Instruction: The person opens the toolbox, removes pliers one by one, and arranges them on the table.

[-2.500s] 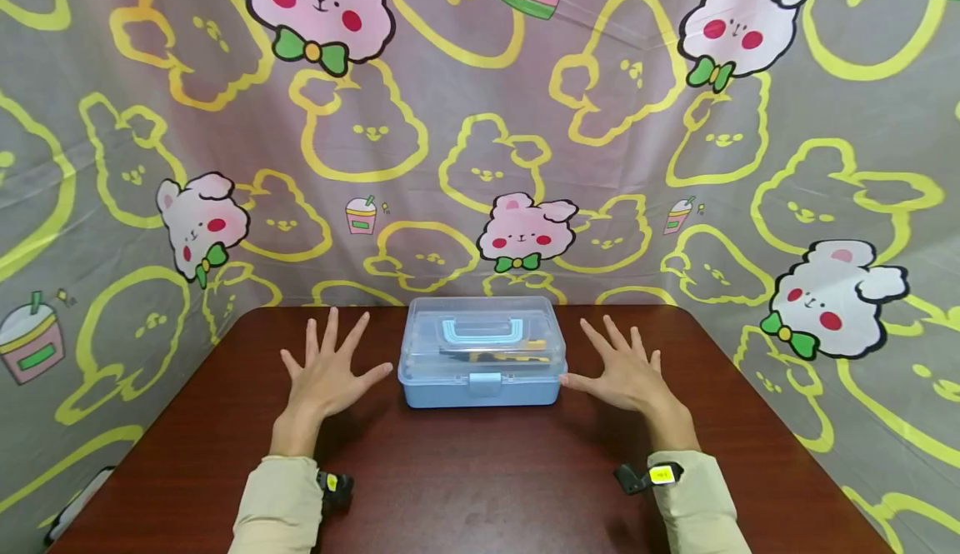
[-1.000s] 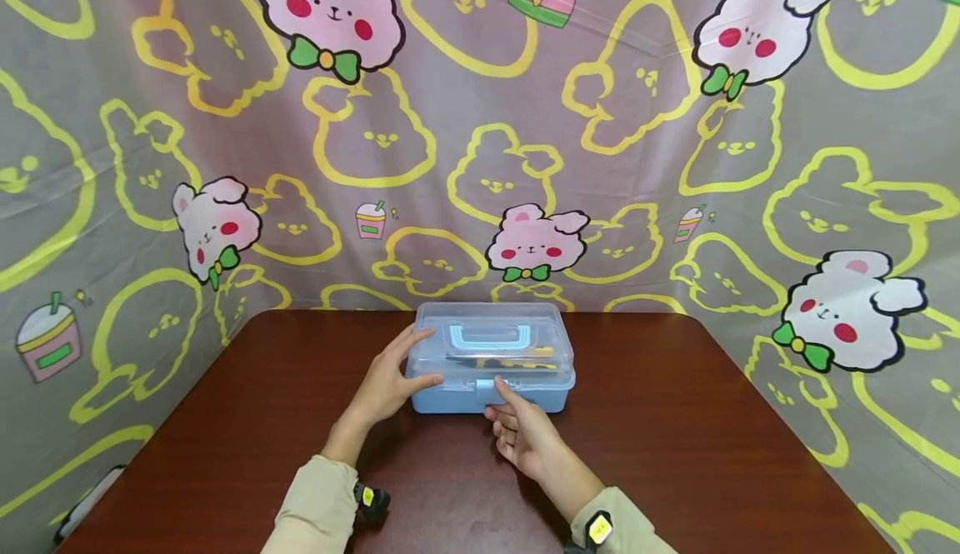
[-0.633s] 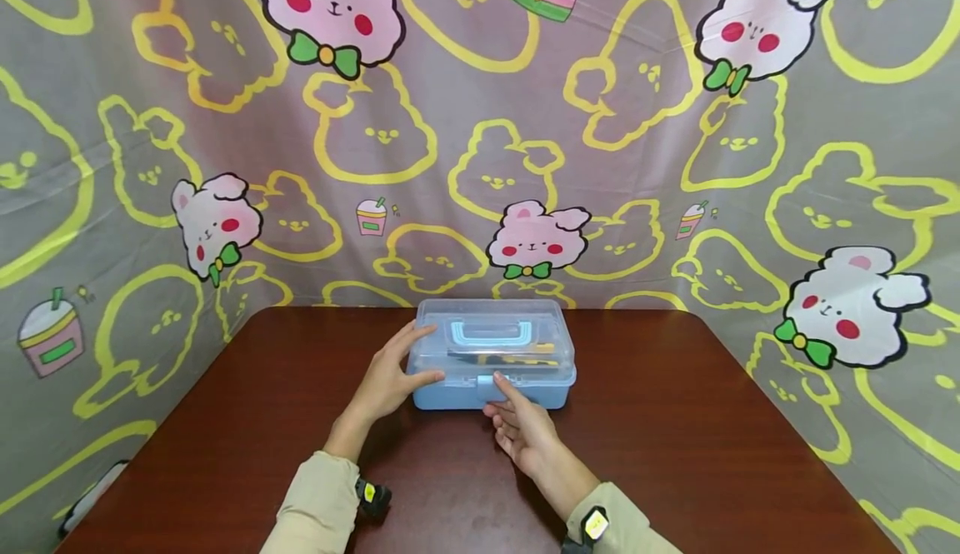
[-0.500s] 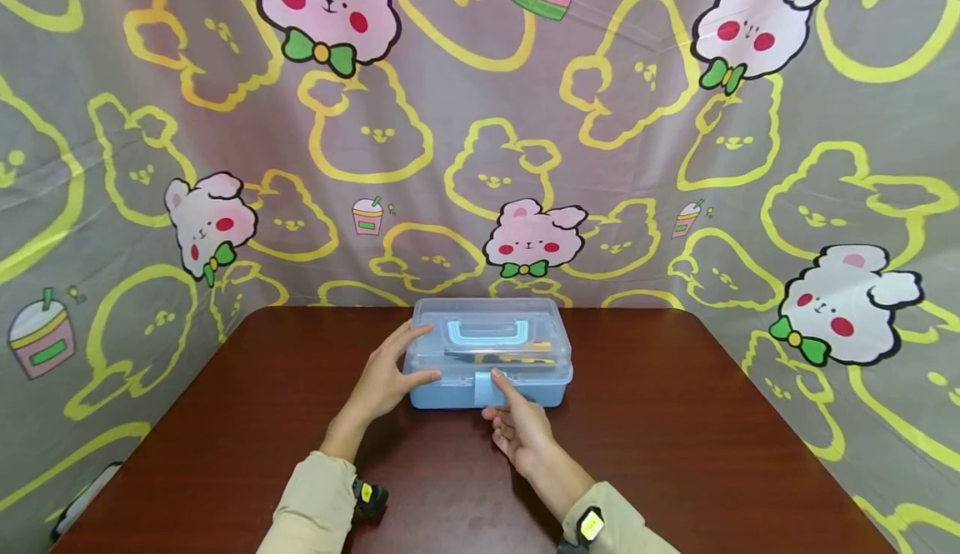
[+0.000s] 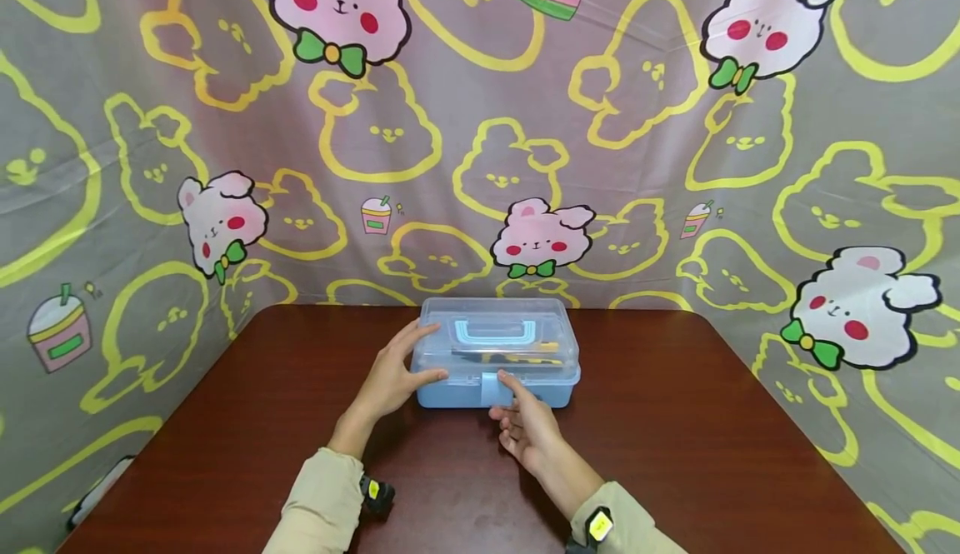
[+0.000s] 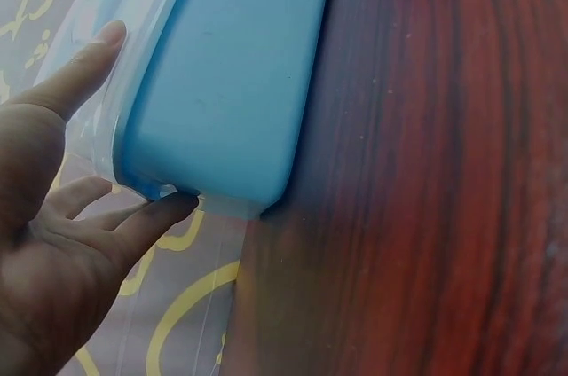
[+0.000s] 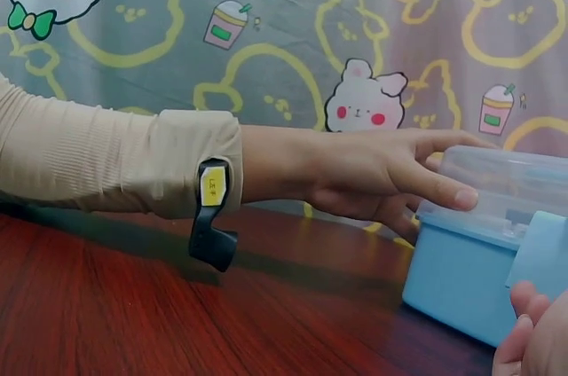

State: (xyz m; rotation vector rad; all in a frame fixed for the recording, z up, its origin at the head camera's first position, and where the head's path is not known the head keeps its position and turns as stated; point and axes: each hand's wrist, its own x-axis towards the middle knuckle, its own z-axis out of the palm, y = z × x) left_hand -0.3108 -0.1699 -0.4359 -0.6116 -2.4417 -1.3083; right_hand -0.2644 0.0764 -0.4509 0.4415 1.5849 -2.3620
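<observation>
A light-blue plastic toolbox [image 5: 450, 396] with a clear lid stands near the table's back edge. Its lid is down, with a pale-blue handle [image 5: 495, 339] on top. My left hand [image 5: 388, 379] grips the left end of the box, thumb on the front of the clear lid; in the left wrist view, the fingers reach round the end of the box [image 6: 231, 83]. My right hand [image 5: 534, 437] pinches the front latch [image 5: 491, 389], thumb on its face and fingers curled below. In the right wrist view the latch [image 7: 541, 252] slants out from the box front.
A yellow-and-black object [image 5: 517, 360] shows through the lid, its kind unclear. Dark-red wood forms the tabletop [image 5: 660, 437]. A patterned cloth [image 5: 637, 229] hangs closely behind the table and along both sides.
Both hands have come in from either side, where their fingers were spread. The left now grips the box's left end, the right pinches the latch. The latch's lower edge has swung outward.
</observation>
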